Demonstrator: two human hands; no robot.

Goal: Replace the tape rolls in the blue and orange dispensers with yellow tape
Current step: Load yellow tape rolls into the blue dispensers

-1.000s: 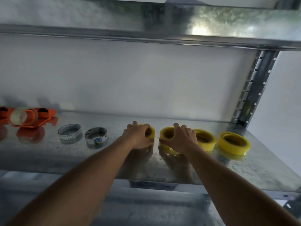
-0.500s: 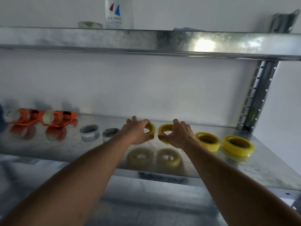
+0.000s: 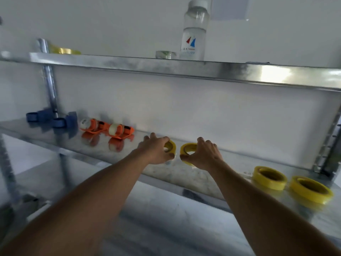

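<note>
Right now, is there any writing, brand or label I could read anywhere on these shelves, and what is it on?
"NTURY": the end of a word on the label of the clear bottle on the upper shelf; its first letters are washed out.
A smaller line above it, under a red and blue sail logo: too blurred to read.
Tape rolls and dispensers: no readable text.

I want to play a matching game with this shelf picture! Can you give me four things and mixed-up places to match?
Things:
1. clear plastic water bottle
2. blue plastic tape dispensers
3. yellow tape roll with the brown core
4. left hand

Places:
A. far left of the lower metal shelf
B. on the top shelf
C. gripping a yellow roll
D. far right of the lower shelf

Pairs: 1-B, 2-A, 3-D, 4-C
</note>
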